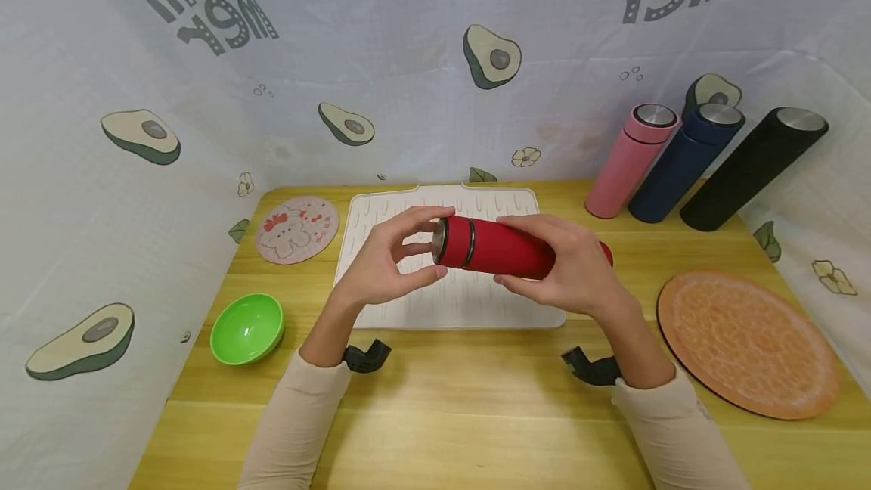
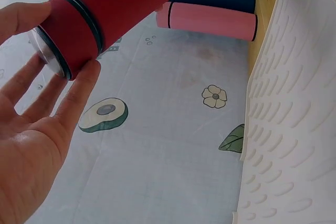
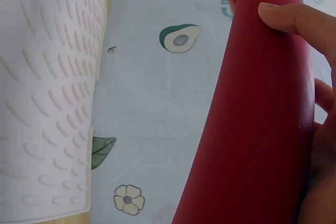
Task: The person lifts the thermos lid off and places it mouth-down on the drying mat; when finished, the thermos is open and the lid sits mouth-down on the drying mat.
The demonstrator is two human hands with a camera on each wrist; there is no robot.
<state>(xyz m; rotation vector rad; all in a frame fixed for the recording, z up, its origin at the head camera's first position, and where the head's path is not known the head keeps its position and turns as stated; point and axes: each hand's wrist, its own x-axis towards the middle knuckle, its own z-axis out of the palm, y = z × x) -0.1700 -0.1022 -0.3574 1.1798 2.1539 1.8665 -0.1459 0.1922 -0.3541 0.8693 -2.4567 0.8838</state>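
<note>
A red thermos bottle (image 1: pixel 506 248) is held up, nearly level, above the white drying mat (image 1: pixel 449 316), its silver-topped cap end to the left. My right hand (image 1: pixel 578 263) grips the bottle's body, with the thumb (image 3: pixel 286 19) lying along the red side in the right wrist view. At the other end, my left hand (image 1: pixel 381 255) has its thumb and fingers around the cap (image 2: pixel 68 40). In the left wrist view the thumb lies over one side of the cap and a fingertip touches the other. My right palm is largely hidden behind the bottle.
Pink (image 1: pixel 626 165), navy (image 1: pixel 680 165) and black (image 1: pixel 748 172) bottles stand upright at the back right. A round orange-brown mat (image 1: pixel 748 346) lies at the right. A green bowl (image 1: pixel 246 330) and a round pink coaster (image 1: pixel 297 231) are on the left. Patterned cloth hangs behind.
</note>
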